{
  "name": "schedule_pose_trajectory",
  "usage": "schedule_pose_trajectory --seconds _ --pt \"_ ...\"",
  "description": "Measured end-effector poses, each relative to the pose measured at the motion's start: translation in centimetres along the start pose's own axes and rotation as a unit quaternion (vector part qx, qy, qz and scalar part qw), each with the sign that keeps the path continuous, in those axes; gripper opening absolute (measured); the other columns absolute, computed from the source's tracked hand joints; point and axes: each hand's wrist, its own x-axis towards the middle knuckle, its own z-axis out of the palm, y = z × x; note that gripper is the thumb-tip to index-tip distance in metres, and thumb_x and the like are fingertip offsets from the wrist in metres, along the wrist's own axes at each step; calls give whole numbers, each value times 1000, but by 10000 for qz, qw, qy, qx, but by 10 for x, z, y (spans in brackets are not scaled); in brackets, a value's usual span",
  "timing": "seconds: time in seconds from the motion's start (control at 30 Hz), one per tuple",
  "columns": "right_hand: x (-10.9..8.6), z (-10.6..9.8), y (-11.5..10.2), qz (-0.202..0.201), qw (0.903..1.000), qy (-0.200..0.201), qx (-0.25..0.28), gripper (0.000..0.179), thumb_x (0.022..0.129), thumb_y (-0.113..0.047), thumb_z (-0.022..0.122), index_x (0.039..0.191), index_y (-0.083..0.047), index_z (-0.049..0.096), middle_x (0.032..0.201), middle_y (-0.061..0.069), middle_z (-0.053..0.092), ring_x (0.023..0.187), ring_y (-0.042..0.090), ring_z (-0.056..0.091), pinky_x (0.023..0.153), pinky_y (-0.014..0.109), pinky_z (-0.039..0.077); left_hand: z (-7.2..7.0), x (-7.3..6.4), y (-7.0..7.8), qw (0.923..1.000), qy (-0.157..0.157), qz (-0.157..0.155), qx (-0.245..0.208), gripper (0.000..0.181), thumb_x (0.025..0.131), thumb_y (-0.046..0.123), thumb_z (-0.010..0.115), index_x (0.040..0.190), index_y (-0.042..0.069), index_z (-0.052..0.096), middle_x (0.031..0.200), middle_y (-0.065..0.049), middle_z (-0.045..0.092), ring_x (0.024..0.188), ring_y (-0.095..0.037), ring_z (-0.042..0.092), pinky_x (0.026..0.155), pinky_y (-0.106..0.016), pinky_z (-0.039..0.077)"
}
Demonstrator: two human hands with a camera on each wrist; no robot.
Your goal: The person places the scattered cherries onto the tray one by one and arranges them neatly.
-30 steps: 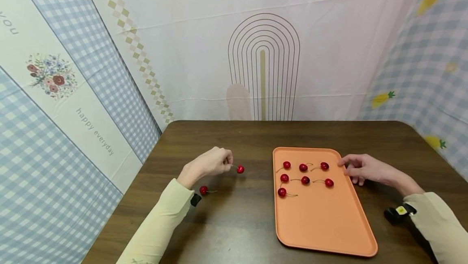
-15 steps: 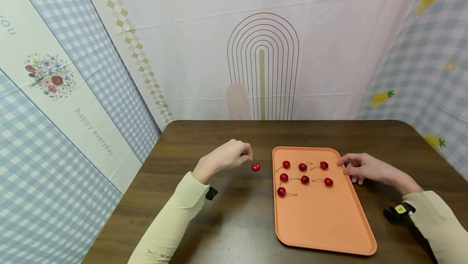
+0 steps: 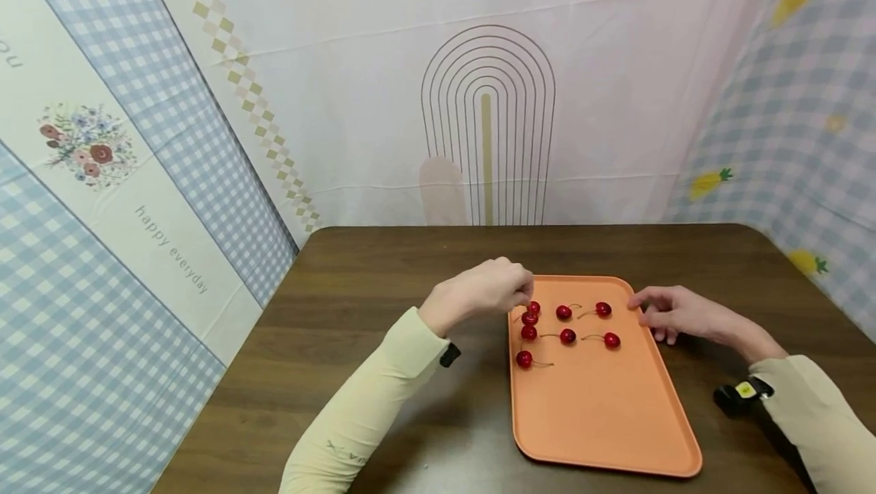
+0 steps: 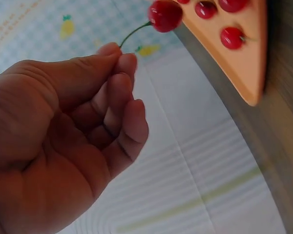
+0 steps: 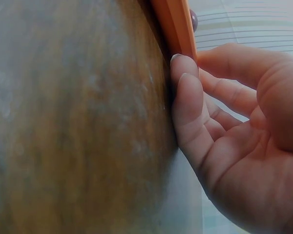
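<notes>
My left hand [image 3: 486, 292] is over the tray's upper left edge. Its thumb and fingertip pinch the green stem of a red cherry [image 4: 165, 15], which hangs from it. In the head view this cherry [image 3: 530, 318] appears among those on the orange tray [image 3: 602, 410]; I cannot tell whether it touches the tray. Several cherries with stems lie in the tray's upper part, one cherry [image 3: 524, 359] lowest at the left. At the tray's right rim, my right hand [image 3: 691, 319] holds the edge between thumb and fingers, seen closely on the tray wall [image 5: 176, 29].
The tray lies on a dark brown wooden table [image 3: 383, 273]. Behind the table hangs a pale patterned curtain [image 3: 356, 99]. Blue checked cloth [image 3: 41, 266] hangs at the left, and more with pineapples at the right.
My left hand has moved right, carrying the cherry by its stem from above the table to over the tray. A cherry seen on the table at first is out of sight. The right hand stays put.
</notes>
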Motion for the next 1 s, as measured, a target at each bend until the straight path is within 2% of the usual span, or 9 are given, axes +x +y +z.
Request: schedule_pose_trajectory --seconds 0.17,0.3,0.43,0.53,0.67,0.73,0.83,1.0 --pt "1 -1 0 39 10000 2 -23 40 92 -22 56 124 1 46 80 14 59 60 23 59 53 36 51 -1 19 27 9986 -402 -83 343 21 93 13 50 74 16 58 66 7 48 57 -5 42 51 -18 35" --pt "0 -2 0 -11 10000 -41 -6 40 93 -21 55 125 1 46 80 14 59 61 24 58 53 36 51 3 31 49 9941 -864 -320 567 27 94 16 47 68 18 50 60 4 39 50 -7 35 46 -20 31" --pt "0 -1 -1 -27 10000 -37 50 39 93 -21 55 124 1 46 79 13 59 60 24 58 53 37 51 8 42 69 9861 -1418 -612 618 23 94 15 49 72 17 57 59 4 41 49 -9 40 45 -22 36" --pt "0 -1 -1 -64 9999 -32 81 39 93 -20 56 124 1 46 78 14 59 60 23 58 53 37 51 12 51 80 9801 -1672 -766 740 10 89 13 57 89 22 62 66 7 47 59 -8 44 51 -23 39" --pt "-1 -1 -2 -134 9999 -67 67 39 93 -19 55 124 3 46 79 15 59 60 23 58 52 36 51 19 60 92 9725 -1914 -799 1056 19 87 16 61 101 27 54 81 8 51 73 -8 45 60 -22 38" --pt "-1 -1 -2 -158 9998 -75 58 39 93 -19 55 124 3 45 79 15 59 60 23 58 52 36 51 24 64 98 9676 -2078 -773 1209 13 88 19 60 97 25 52 87 8 49 77 -9 46 62 -22 39" --pt "0 -1 -1 -224 9997 -77 48 39 93 -18 54 124 4 45 79 15 59 61 23 58 52 36 51 31 69 105 9645 -2186 -751 1274 10 90 21 57 96 26 50 91 9 48 81 -9 46 63 -22 39" --pt "1 0 1 -249 9997 -69 46 38 93 -18 54 124 3 46 79 13 60 60 23 59 52 37 51 41 79 115 9598 -2419 -783 1194 4 93 23 50 92 26 50 88 10 50 77 -9 48 55 -26 36"
